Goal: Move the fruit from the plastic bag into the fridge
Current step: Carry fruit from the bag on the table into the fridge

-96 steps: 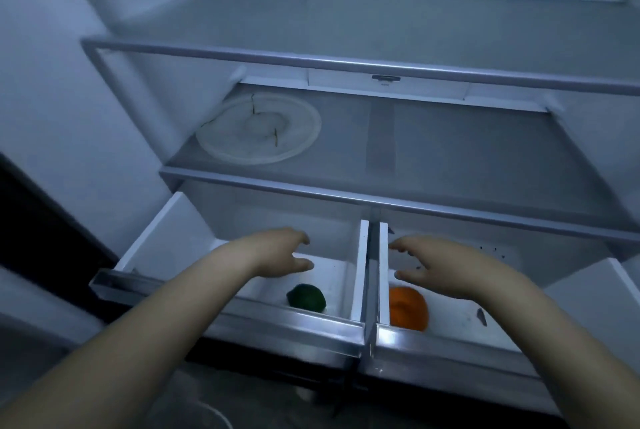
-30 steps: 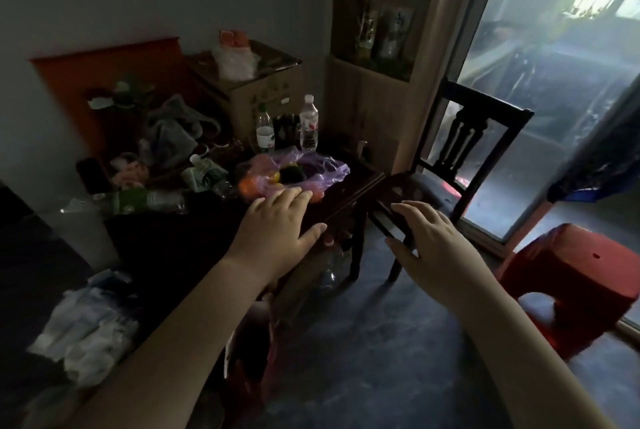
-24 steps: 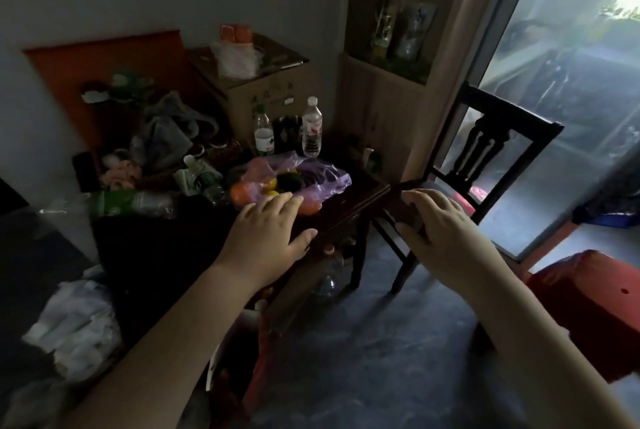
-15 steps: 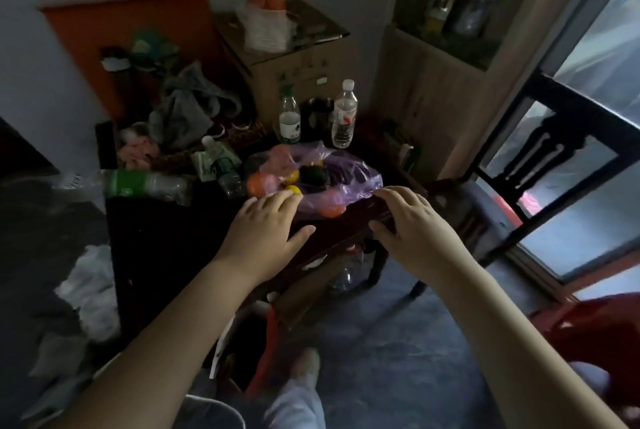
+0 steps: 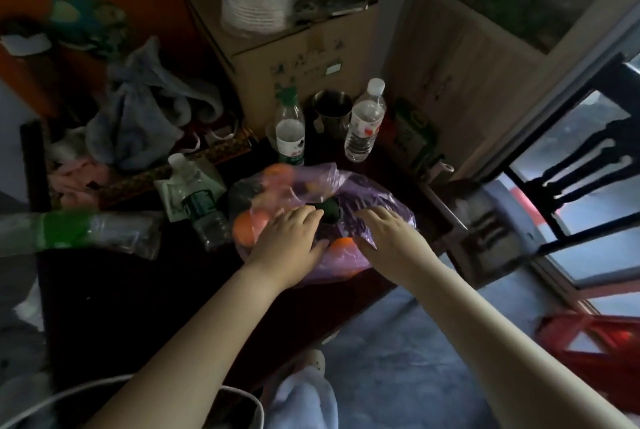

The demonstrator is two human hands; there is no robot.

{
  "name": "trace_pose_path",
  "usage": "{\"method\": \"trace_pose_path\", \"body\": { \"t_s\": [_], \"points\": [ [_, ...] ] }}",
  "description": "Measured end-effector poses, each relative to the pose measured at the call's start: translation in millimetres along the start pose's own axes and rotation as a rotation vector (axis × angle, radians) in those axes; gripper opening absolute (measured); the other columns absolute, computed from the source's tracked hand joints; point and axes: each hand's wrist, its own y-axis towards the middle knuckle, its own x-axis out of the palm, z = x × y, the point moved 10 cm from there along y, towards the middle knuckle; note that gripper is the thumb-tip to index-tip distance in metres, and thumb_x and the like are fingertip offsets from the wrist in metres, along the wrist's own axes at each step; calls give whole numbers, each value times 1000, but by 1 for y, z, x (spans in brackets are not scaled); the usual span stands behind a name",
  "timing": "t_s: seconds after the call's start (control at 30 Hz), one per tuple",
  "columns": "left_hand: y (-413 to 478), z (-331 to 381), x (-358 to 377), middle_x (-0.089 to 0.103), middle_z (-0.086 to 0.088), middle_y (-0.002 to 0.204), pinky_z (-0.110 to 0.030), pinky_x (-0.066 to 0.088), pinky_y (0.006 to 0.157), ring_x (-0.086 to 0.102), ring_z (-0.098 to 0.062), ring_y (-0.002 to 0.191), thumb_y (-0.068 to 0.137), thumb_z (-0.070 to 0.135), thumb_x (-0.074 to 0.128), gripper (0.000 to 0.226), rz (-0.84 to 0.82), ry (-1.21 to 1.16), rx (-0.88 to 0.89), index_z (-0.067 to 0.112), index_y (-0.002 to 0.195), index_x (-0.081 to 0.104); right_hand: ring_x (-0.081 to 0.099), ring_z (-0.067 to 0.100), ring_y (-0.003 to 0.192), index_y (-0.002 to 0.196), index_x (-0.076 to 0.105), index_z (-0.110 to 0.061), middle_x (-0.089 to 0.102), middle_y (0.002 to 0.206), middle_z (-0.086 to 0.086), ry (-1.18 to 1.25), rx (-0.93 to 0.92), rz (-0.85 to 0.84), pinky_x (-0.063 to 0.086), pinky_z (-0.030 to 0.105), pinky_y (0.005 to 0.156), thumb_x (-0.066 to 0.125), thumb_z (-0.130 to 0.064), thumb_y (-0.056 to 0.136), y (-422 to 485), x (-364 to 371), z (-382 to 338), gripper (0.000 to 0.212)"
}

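The purple plastic bag (image 5: 360, 207) lies on the dark tabletop (image 5: 145, 290), just near of two upright water bottles (image 5: 363, 124), with oranges (image 5: 247, 231) and a dark green fruit (image 5: 330, 212) showing through it. Both hands rest on the bag with fingers loosely spread, pinching nothing. The green fruit sits between them, just beyond the fingertips of the left hand (image 5: 291, 241), which looks the nearer; the right hand (image 5: 391, 238) lies a little off to its right, over the bag's wrinkled film.
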Motion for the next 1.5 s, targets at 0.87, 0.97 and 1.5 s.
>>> {"method": "trace_pose_path", "body": {
  "t_s": [0.87, 0.97, 1.5],
  "points": [
    [120, -39, 105, 37, -6, 146, -35, 29, 111, 32, -23, 135, 90, 14, 56, 56, -93, -38, 52, 14, 143, 36, 39, 18, 127, 141, 34, -25, 42, 136, -6, 155, 199, -230, 40, 32, 94, 63, -48, 80, 37, 111, 46, 72],
    [121, -46, 103, 40, -2, 143, -37, 37, 104, 35, -23, 131, 87, 12, 59, 59, -81, -24, 25, 16, 142, 38, 39, 17, 126, 142, 33, -25, 43, 136, -6, 154, 213, -257, 40, 32, 96, 61, -66, 73, 32, 115, 45, 85],
    [85, -41, 79, 52, -5, 129, -41, 40, 101, 46, -28, 121, 81, 23, 71, 55, 1, -65, 75, 15, 130, 48, 43, 25, 121, 132, 49, -16, 50, 131, 2, 239, 172, 6, 35, 34, 99, 70, -56, 72, 16, 92, 33, 75]
  ]
}}
